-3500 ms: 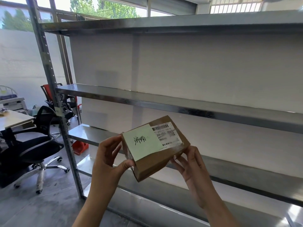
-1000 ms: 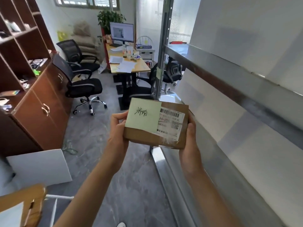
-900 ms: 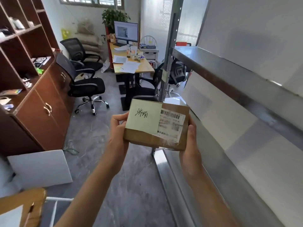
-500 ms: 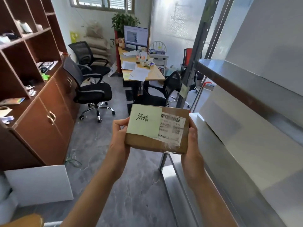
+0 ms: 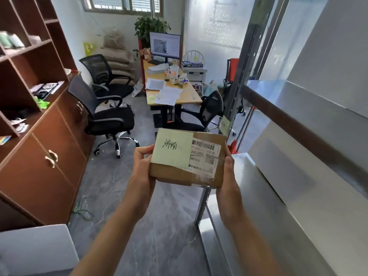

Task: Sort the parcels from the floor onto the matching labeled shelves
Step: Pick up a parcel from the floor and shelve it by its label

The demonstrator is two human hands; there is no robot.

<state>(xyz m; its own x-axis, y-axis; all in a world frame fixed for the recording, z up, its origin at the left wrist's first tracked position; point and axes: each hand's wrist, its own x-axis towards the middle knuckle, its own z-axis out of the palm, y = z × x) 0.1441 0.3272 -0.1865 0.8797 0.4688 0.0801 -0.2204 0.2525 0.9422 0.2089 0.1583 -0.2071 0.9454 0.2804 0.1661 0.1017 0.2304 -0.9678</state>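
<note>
Am holding parcel (image 5: 188, 158) chest-high between left hand (image 5: 142, 176) and right hand (image 5: 229, 184), both clamping its ends, beside metal shelf (image 5: 249, 172); risking misreading green note (image 5: 172, 149), picking wrong shelf

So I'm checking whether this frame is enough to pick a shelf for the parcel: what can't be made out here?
All in the head view:
- Green note on the parcel: handwriting too small and scrawled to read.
- Shipping label: print blurred.
- Tag on the rack post: too small to read.
- Upper shelves of the metal rack: cut off by the frame edge.
- Fingers of the left hand and right hand: mostly hidden under the parcel.
</note>
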